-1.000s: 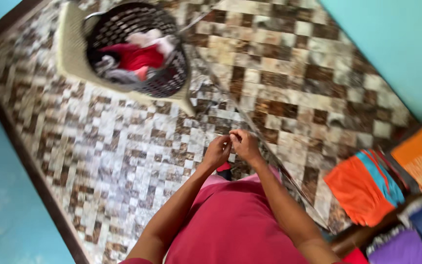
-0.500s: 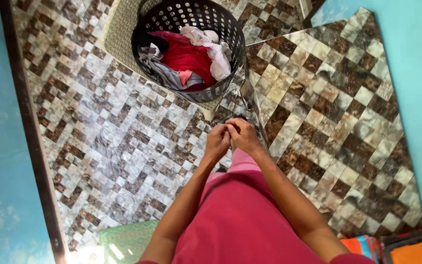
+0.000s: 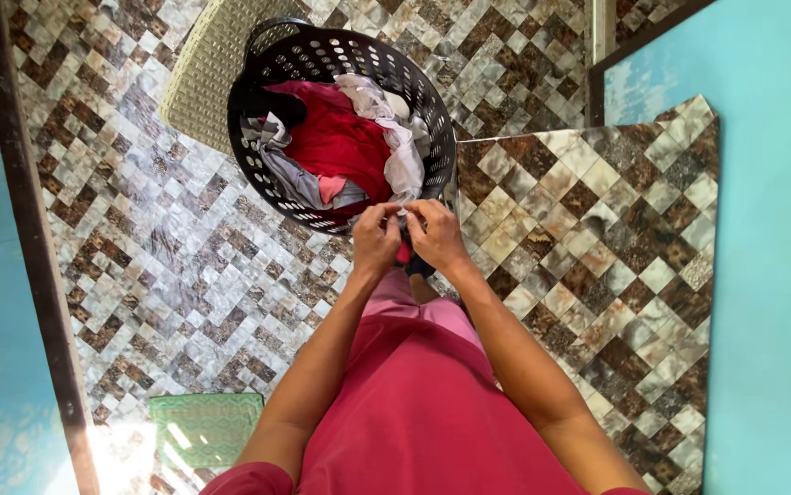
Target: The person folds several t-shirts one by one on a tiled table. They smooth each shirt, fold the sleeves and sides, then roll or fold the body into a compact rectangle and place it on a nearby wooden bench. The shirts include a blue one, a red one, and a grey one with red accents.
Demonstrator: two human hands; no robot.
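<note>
Just near of the black laundry basket (image 3: 340, 128), my left hand (image 3: 375, 240) and right hand (image 3: 436, 235) pinched something small together, what I couldn't tell; sorting it out seemed to need careful fingertip work.

A home, likely a laundry corner: patterned brown tile floor (image 3: 184, 266), turquoise walls (image 3: 780, 275), a black laundry basket (image 3: 432, 110) of clothes (image 3: 340, 137), a green mat (image 3: 207, 426).

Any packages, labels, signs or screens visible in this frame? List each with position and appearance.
None in view. Only a black perforated laundry basket of clothes on a patterned tile floor, with both hands pinching something small beside its rim.
</note>
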